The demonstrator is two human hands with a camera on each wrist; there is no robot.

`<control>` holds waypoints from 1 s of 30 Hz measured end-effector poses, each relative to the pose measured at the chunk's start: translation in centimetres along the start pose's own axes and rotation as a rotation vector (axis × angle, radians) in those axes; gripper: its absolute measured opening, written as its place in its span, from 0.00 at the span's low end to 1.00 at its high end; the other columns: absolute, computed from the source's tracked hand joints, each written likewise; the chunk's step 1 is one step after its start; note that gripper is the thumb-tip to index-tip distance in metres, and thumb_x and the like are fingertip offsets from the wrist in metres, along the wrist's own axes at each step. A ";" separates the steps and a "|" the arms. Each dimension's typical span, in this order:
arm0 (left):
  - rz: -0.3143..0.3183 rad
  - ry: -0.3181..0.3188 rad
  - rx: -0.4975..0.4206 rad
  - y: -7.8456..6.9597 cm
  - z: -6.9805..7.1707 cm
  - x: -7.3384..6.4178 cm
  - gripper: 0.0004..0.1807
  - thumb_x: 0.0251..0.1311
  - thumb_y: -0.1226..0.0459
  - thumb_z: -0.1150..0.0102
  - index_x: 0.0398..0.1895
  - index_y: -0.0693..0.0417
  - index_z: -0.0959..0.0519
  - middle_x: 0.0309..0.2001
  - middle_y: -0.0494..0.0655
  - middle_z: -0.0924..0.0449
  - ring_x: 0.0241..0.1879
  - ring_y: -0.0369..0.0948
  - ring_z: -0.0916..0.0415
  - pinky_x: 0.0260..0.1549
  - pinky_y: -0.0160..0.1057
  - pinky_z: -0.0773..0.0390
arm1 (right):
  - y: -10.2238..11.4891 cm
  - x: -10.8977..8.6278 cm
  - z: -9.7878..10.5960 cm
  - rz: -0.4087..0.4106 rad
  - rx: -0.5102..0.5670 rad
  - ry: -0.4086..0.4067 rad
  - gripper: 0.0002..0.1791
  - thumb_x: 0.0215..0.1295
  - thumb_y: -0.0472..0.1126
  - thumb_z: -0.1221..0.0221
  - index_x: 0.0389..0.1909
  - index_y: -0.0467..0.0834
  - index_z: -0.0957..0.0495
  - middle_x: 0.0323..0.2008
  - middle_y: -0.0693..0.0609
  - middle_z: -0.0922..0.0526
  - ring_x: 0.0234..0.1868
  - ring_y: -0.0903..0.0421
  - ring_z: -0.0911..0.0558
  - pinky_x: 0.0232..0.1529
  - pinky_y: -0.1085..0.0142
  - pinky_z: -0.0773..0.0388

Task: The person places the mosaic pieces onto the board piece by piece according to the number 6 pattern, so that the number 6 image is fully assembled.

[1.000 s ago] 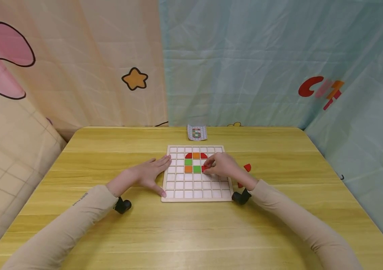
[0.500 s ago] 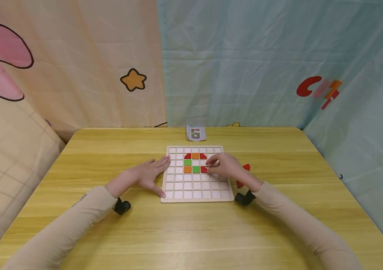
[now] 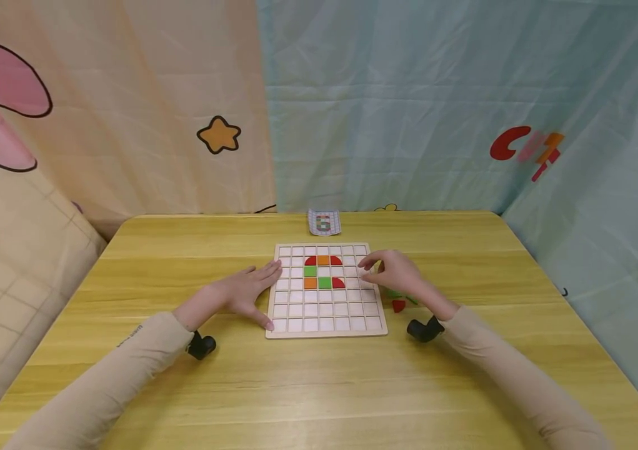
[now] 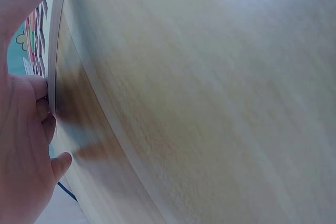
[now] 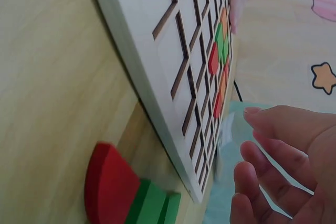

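Observation:
A wooden grid board (image 3: pixel 327 335) lies flat on the table. Red, orange and green pieces fill several of its upper-middle squares, among them a red quarter-round piece (image 3: pixel 338 283) beside a green square (image 3: pixel 325 283). My left hand (image 3: pixel 247 294) rests with spread fingers on the board's left edge; the left wrist view shows that hand (image 4: pixel 23 114) against the rim. Over the right edge hovers my right hand (image 3: pixel 397 273), fingers loosely bent. In the right wrist view the thumb and fingers of this hand (image 5: pixel 289 161) stand apart with nothing between them.
Right of the board lie loose pieces, a red one (image 5: pixel 110 184) and green ones (image 5: pixel 147 203), partly under my right hand in the head view. A small printed pattern card (image 3: pixel 324 223) lies behind the board. Curtains (image 3: pixel 380 125) hang beyond the table's back edge.
My right hand has let go of the red quarter-round piece, now lying in its square, and has moved right to the board's edge. The left hand stays in place.

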State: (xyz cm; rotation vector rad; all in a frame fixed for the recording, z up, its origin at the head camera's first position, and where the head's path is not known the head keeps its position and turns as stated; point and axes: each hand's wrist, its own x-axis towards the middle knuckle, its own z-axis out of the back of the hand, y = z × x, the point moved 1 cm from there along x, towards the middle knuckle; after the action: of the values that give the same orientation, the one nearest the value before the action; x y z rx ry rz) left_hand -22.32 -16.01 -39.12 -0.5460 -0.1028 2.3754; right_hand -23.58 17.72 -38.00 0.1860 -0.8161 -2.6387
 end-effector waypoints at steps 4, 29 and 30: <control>-0.002 0.000 0.001 0.1 -0.1 0.0 0.67 0.46 0.29 0.42 0.76 0.61 0.60 0.78 0.54 0.69 0.77 0.49 0.67 0.73 0.57 0.57 | -0.7 -0.6 0.8 0.024 -0.001 -0.019 0.15 0.59 0.42 0.34 0.46 0.41 0.16 0.40 0.46 0.15 0.26 0.56 0.26 0.24 0.68 0.30; -0.004 0.002 0.002 0.1 -0.1 0.0 0.67 0.45 0.29 0.42 0.76 0.61 0.60 0.78 0.54 0.70 0.77 0.49 0.68 0.73 0.57 0.57 | -6.3 -1.4 2.6 0.150 -0.002 0.038 0.17 0.57 0.33 0.35 0.49 0.38 0.18 0.47 0.42 0.15 0.47 0.45 0.21 0.40 0.59 0.20; -0.004 -0.001 -0.001 0.1 -0.1 0.0 0.67 0.45 0.29 0.42 0.76 0.61 0.60 0.78 0.55 0.69 0.77 0.49 0.68 0.73 0.57 0.57 | -6.5 -1.2 2.6 0.152 -0.002 0.048 0.17 0.57 0.32 0.35 0.49 0.38 0.18 0.47 0.42 0.15 0.47 0.46 0.21 0.39 0.60 0.20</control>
State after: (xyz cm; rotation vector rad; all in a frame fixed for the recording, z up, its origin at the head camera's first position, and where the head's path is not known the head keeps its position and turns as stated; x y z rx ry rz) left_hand -22.32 -16.09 -39.17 -0.5450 -0.1054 2.3716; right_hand -25.04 24.49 -39.48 0.1789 -0.7802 -2.4838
